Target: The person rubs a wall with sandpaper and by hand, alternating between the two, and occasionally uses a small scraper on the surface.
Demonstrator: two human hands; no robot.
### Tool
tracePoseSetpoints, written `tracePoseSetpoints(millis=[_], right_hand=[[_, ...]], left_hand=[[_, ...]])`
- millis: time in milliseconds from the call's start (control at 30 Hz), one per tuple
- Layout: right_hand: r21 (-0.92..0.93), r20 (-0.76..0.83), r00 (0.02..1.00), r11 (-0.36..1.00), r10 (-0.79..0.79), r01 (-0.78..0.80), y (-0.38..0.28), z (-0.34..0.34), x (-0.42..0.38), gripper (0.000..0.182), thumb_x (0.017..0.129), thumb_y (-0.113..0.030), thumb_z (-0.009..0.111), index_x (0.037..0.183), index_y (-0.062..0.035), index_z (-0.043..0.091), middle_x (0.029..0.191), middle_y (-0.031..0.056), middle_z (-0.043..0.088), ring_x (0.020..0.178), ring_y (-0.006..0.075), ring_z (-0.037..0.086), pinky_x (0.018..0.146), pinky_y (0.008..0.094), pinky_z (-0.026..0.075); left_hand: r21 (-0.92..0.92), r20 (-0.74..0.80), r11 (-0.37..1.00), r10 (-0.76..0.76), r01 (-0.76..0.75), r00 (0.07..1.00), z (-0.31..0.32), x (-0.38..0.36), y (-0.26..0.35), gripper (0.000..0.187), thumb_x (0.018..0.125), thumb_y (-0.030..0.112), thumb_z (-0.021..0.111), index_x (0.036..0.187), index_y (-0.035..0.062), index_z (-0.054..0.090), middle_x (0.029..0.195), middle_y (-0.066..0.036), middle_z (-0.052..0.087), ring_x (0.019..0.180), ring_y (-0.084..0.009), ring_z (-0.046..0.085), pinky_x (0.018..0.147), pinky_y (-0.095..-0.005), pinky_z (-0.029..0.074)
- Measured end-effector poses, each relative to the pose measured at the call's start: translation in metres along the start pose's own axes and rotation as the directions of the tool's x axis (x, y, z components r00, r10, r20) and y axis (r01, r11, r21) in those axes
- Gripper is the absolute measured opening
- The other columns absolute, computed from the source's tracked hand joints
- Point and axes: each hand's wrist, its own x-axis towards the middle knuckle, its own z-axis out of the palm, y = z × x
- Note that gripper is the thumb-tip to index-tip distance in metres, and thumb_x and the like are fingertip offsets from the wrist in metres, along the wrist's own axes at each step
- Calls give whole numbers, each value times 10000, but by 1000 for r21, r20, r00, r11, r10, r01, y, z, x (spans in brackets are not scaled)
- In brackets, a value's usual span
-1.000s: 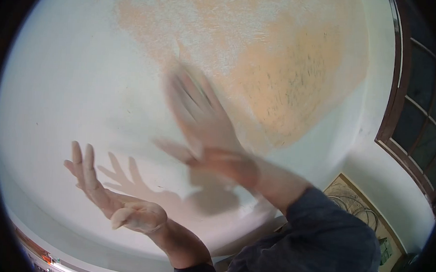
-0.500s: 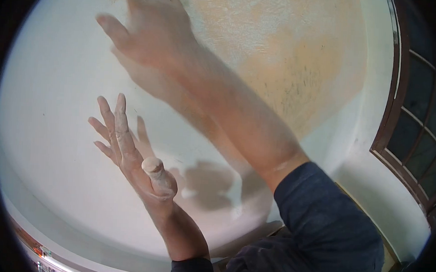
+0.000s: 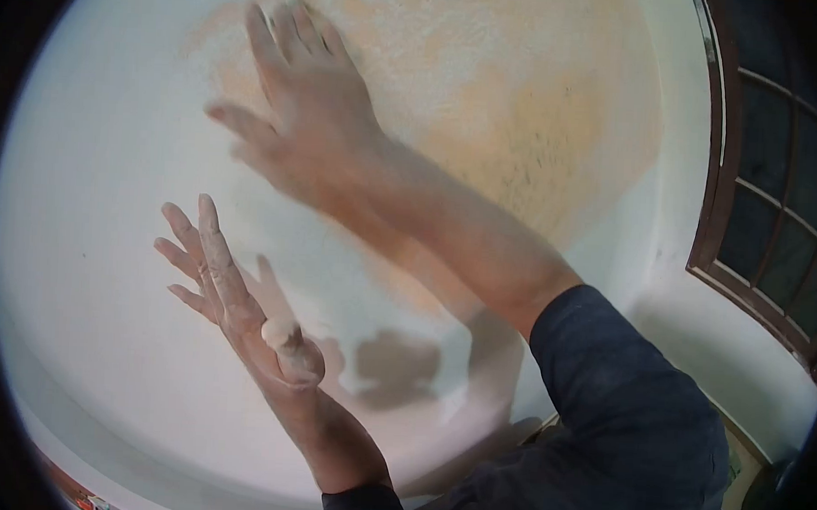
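Note:
My right hand lies with stretched, parted fingers against a pale wall. It is slightly blurred by motion, and whatever may lie under its palm is hidden. Around its fingers the wall shows a peach-orange patch with whitish, rough streaks and small dark marks. Lower down, my left hand is held up in front of the smooth white area, fingers spread and thumb pointing towards me. White powder coats its fingers and thumb. Nothing is in it.
A brown-framed window with dark panes is set in the wall at right. Shadows of my arms and head fall on the wall. Small colourful items show at the lower left edge.
My right hand has moved down and slightly right over the wall, so its fingers now show fully. My left hand has shifted slightly left. The view has turned a little.

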Motion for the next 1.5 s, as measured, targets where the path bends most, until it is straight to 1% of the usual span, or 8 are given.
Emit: tracePoseSetpoints(millis=[133,367,633,767,1000,1167,1300,1500], right_hand=[[77,-56,998,997,-1,5,-20,-11,20,966,1005,-579,602,1628,89,288,1613,375,395,1575,499,278,1305,578,170],[-57,421,848,943,321,-328,-74,-105,-287,1063,956,-673,617,1588,139,351,1672,354,330,1598,496,258,1276,657,155],[47,-9,1000,999,18,-18,-9,-42,-8,999,960,-529,664,1607,129,282,1620,379,378,1567,522,277,1300,583,188],[166,-50,998,985,-42,50,6,-42,8,955,964,-516,658,1585,133,332,1601,376,406,1569,498,285,1307,571,173],[-127,496,819,957,289,-261,-61,-112,-328,1111,916,-637,678,1578,175,307,1657,391,315,1576,514,283,1283,645,180],[73,479,844,947,241,-312,-51,-106,-201,1138,930,-643,680,1589,181,252,1673,405,254,1600,525,202,1289,640,173],[210,41,994,971,105,-112,-12,-43,-17,1061,974,-599,634,1607,160,248,1648,415,294,1588,530,226,1313,587,143],[73,179,979,991,100,-114,-32,-49,-62,993,982,-576,633,1599,132,310,1664,366,313,1594,506,225,1308,594,163]], left_hand=[[-23,56,999,-45,47,997,-19,1,23,1286,830,1003,-8,1666,111,389,1764,-211,244,1640,-496,35,1226,-752,-87],[-17,166,996,-85,89,982,-25,-21,33,1303,821,1027,56,1659,89,394,1757,-220,258,1642,-486,42,1249,-717,-80],[-95,122,993,80,-69,989,0,27,58,1244,868,976,24,1660,90,390,1747,-205,295,1637,-492,72,1244,-732,-63],[-55,134,998,2,6,991,-2,18,62,1246,858,962,-55,1676,120,362,1766,-175,256,1642,-473,56,1258,-743,15],[-264,-4,961,-81,77,997,22,-34,33,1186,890,943,-25,1650,130,383,1777,-162,195,1653,-420,52,1241,-735,235],[-251,-75,968,-29,9,997,27,-28,34,1087,997,829,-16,1597,36,422,1732,-199,305,1637,-393,175,1317,-635,125],[-228,-159,969,64,-100,985,33,-9,51,1042,1042,755,-36,1569,-6,441,1700,-239,350,1628,-387,214,1332,-595,102],[-275,-255,962,-80,7,964,15,-26,26,1018,1040,783,42,1537,-2,459,1713,-257,304,1617,-438,222,1289,-633,205]])
